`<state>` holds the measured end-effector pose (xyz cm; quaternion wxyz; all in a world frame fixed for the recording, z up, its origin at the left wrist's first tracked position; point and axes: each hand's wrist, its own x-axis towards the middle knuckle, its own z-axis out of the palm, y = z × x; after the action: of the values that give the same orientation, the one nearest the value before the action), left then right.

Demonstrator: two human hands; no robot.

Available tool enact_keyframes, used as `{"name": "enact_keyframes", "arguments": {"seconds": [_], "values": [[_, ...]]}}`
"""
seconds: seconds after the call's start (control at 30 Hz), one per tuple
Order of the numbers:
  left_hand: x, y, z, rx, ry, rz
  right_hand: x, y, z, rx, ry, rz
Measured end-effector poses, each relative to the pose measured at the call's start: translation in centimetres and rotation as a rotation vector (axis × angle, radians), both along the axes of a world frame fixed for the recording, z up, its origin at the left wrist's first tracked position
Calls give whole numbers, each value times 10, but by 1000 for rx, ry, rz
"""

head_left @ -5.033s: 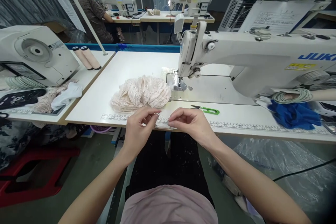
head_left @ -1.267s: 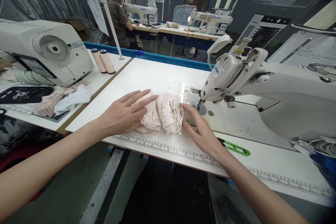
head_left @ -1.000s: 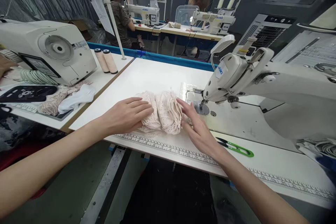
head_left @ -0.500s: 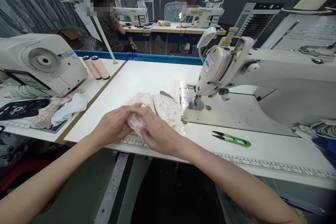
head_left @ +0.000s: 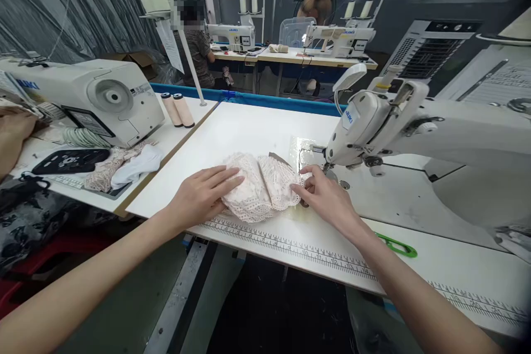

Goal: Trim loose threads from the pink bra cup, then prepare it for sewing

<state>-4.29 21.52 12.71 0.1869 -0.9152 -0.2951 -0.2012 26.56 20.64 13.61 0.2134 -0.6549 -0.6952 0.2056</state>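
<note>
A pile of pale pink lace fabric [head_left: 261, 188] lies on the white sewing table [head_left: 249, 127], just left of the needle area. My left hand [head_left: 201, 196] rests flat on the pile's left side with the fingers spread. My right hand [head_left: 327, 199] pinches the pile's right edge between thumb and fingers, close to the presser foot. The white sewing machine [head_left: 406, 127] stands to the right, its head above my right hand.
Green thread snips [head_left: 396, 245] lie on the table behind my right forearm. A second machine [head_left: 95, 94], two thread cones [head_left: 178, 109] and fabric scraps [head_left: 124, 160] fill the left table. Another person's hand [head_left: 12, 133] shows at the far left. People sit at the far tables.
My right hand has left the pile's left side, where both hands were bunched, and moved to its right edge. The left hand has flattened on the lace. The camera has shifted left.
</note>
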Motion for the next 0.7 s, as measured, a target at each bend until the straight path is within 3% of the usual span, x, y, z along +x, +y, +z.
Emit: {"name": "enact_keyframes", "arguments": {"seconds": [0.1,0.23,0.3,0.43,0.7], "values": [[3,-2,3,40,-16,-14,-5,-1,0,107,57,-24],[5,-3,4,42,-21,-57,-12,-1,8,389,-153,-7],[6,-2,2,18,-30,-62,-19,1,13,459,-170,64],[7,-3,-1,-44,-56,-54,-45,5,19,511,28,207],[14,-7,0,-80,-156,5,-98,-5,2,605,52,527]]}}
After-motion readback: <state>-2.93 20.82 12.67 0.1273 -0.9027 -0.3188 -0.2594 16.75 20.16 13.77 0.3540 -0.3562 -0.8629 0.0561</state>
